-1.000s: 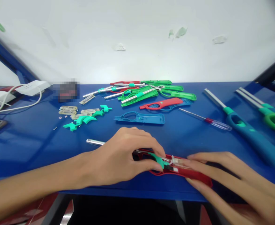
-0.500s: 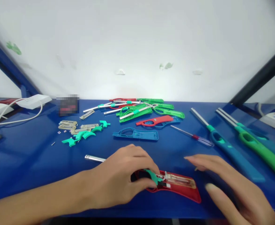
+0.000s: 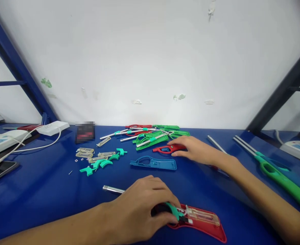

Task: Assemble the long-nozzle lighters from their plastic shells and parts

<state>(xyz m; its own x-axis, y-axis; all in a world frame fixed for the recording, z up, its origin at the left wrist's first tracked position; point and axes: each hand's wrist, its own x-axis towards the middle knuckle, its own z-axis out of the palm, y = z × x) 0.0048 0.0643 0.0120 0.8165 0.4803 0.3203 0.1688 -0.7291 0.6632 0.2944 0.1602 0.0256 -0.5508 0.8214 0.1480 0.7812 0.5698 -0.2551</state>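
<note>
My left hand (image 3: 147,204) is closed around an open red lighter casing half (image 3: 212,232) near the front of the table. Its thumb and fingers pinch a teal trigger (image 3: 174,212) in the casing. Beside the trigger lies a clear fuel tank (image 3: 204,216), and a metal tube (image 3: 112,189) sticks out left from under the hand. Farther back, my right hand (image 3: 194,149) has its thumb and fingers on the edges of another red casing half (image 3: 160,149). A blue casing half (image 3: 162,164) lies just in front of it.
Metal tubes and green and red casing halves (image 3: 165,136) pile up by the wall. Loose teal triggers (image 3: 105,163) and clear tanks (image 3: 84,152) lie left. Long lighters (image 3: 274,173) lie right; a screwdriver is mostly hidden under my right forearm. A phone (image 3: 1,172) sits far left.
My right hand has moved from beside the front casing, forward and left, onto the red casing half at the back. My left hand keeps its grip. The view has tilted up.
</note>
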